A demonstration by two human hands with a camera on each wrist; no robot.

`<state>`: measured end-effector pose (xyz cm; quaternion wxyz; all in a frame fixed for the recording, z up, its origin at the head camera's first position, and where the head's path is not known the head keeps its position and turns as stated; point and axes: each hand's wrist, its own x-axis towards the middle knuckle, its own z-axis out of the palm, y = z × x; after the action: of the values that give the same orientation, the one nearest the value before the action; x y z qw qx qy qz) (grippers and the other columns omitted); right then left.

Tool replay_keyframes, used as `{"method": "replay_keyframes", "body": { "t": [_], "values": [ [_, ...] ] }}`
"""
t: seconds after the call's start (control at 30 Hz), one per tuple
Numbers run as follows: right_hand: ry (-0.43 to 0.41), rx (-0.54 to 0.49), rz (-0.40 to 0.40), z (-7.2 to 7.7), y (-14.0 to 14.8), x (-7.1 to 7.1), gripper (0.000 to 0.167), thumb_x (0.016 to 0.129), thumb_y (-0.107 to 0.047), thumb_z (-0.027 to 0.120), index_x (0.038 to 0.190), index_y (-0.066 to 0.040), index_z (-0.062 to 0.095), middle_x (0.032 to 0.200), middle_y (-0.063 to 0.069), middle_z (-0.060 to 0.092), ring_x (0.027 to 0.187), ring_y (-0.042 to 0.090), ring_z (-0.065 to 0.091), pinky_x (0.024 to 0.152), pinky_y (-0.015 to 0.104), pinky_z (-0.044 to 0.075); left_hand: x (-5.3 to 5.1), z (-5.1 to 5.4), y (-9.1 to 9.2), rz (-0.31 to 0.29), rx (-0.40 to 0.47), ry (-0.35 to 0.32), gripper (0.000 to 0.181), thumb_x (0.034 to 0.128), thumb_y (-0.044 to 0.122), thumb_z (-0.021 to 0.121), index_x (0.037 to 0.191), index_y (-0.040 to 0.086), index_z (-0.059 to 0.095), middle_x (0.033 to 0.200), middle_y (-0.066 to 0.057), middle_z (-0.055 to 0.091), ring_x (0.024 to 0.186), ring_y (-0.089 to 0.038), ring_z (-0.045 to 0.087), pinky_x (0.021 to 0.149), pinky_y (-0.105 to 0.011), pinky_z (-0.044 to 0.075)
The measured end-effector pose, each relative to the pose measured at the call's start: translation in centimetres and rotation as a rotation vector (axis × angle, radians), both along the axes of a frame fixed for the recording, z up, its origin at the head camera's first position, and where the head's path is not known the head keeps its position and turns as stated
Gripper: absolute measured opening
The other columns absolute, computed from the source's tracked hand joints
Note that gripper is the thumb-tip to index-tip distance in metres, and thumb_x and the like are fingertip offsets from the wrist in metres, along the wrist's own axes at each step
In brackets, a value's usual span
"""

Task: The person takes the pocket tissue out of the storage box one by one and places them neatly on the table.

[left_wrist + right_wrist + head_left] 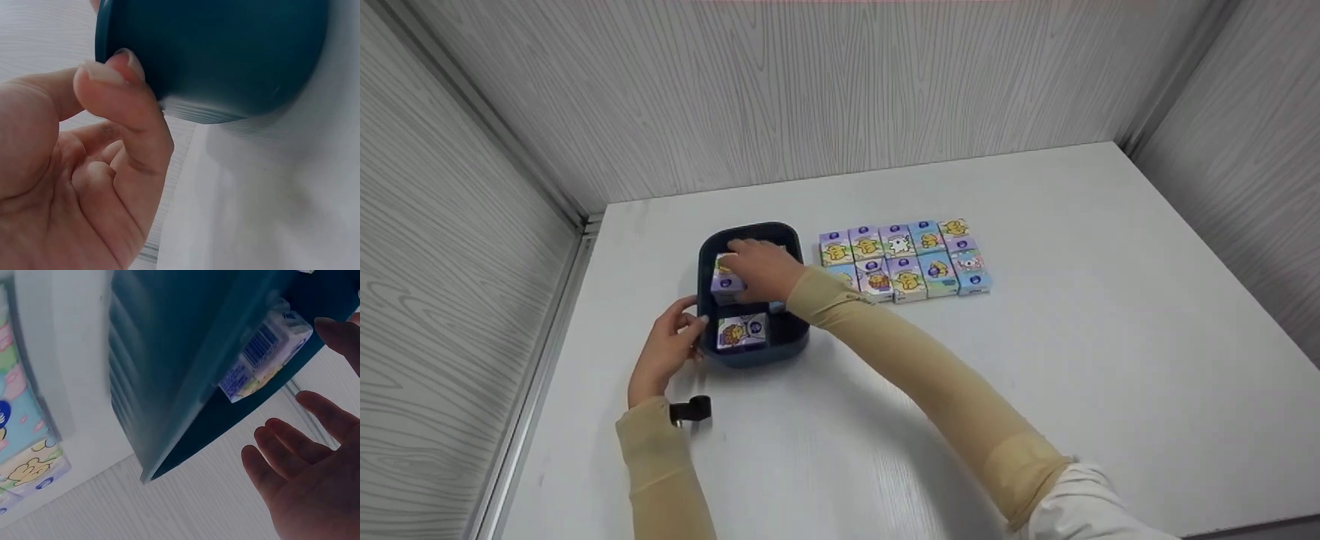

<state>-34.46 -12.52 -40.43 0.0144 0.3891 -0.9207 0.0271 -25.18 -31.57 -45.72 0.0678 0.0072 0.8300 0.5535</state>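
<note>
A dark teal plastic basket [754,360] stands on the left of the table, with several small cartoon-printed tissue packs inside. My left hand [664,351] pinches the basket's near-left edge; in the left wrist view its curled fingers [121,107] meet the rim. Over the basket is my right hand [765,270], beside a purple-and-yellow tissue pack [726,286]. The right wrist view shows its fingers [318,410] spread, with nothing between them. A second tissue pack [742,331] lies flat at the basket's near end. My right hand partly hides other packs.
Right of the basket, several tissue packs [907,281] lie side by side in two rows on the white table [1072,322]. Grained panels [847,90] rise behind the table and at both sides. A black wrist-camera mount [694,409] juts from my left wrist.
</note>
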Motion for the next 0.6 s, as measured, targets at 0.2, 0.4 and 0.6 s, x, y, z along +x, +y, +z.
{"method": "replay_keyframes", "body": {
  "t": [0.2, 0.4, 0.6],
  "values": [
    [0.047, 0.092, 0.053, -1.2, -1.3, 0.5, 0.065, 0.089, -0.036, 0.067, 0.145, -0.014, 0.041, 0.140, 0.009, 0.046, 0.131, 0.025, 0.040, 0.109, 0.037, 0.028, 0.4, 1.1, 0.4, -0.017, 0.032, -0.009, 0.049, 0.0999, 0.014, 0.049, 0.145, 0.003, 0.034, 0.096, -0.020, 0.053, 0.059, -0.015, 0.053, 0.055, -0.030, 0.049],
    [0.084, 0.129, 0.028, -1.2, -1.3, 0.6, 0.053, 0.089, -0.040, 0.066, 0.132, -0.012, 0.054, 0.130, 0.011, 0.048, 0.121, 0.026, 0.048, 0.105, 0.037, 0.035, 1.3, 3.1, 1.0, -0.021, 0.032, -0.002, 0.046, 0.0993, 0.009, 0.048, 0.143, -0.002, 0.036, 0.092, -0.019, 0.053, 0.059, -0.016, 0.053, 0.055, -0.032, 0.049],
    [0.078, 0.161, -0.001, -0.8, -1.6, 0.8, 0.054, 0.088, -0.039, 0.068, 0.131, -0.010, 0.053, 0.125, 0.012, 0.053, 0.107, 0.023, 0.058, 0.092, 0.035, 0.047, 1.5, 3.1, 1.1, -0.022, 0.033, 0.001, 0.047, 0.0994, 0.009, 0.048, 0.143, -0.002, 0.035, 0.093, -0.023, 0.053, 0.058, -0.016, 0.053, 0.055, -0.032, 0.049]
  ]
}}
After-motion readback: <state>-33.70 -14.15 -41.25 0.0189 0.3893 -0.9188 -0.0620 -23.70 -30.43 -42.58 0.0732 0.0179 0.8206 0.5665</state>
